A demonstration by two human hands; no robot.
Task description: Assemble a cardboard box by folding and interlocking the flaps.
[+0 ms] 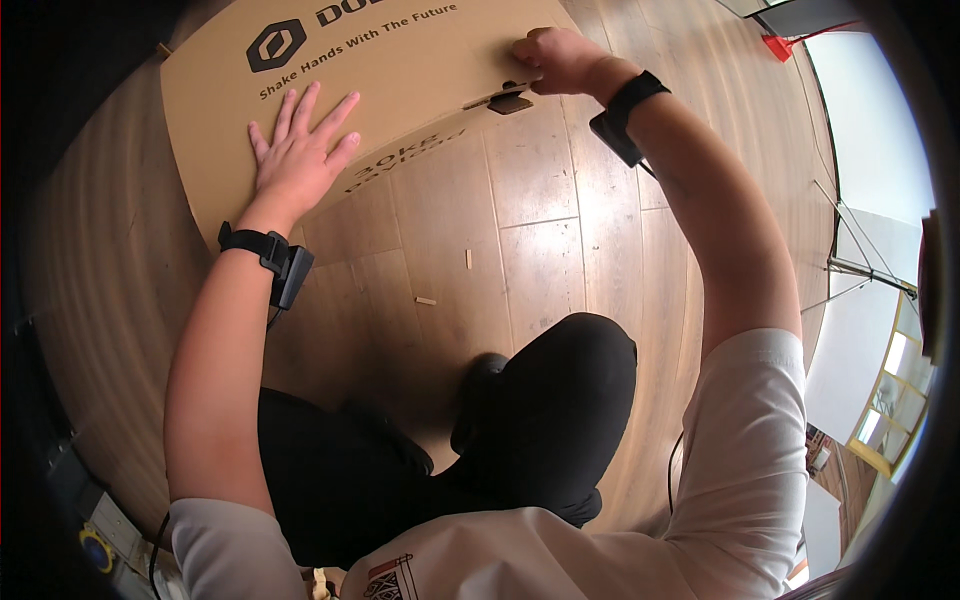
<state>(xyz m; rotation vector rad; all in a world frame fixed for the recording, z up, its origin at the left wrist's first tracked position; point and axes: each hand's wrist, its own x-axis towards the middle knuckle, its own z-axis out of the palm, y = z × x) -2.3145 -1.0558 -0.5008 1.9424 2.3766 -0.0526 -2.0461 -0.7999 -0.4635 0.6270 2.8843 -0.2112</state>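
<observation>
A large brown cardboard box (420,75) with dark printing lies on the wooden floor at the top of the view. Flat on its upper face, near the left end, rests my left hand (295,150), open with the fingers spread. My right hand (565,62) is closed at the box's right part, its fingers curled by the edge. Just below those fingers, a dark handle-like piece or slot (508,100) shows along the box's near edge. What the right fingers grip, if anything, is hidden by the hand.
Two small tan strips (468,259) lie on the wooden floor (540,200) between the box and my bent legs (550,410). To the far right are thin metal stand legs (865,270), white panels and a red object (778,47). Black devices are strapped to both wrists.
</observation>
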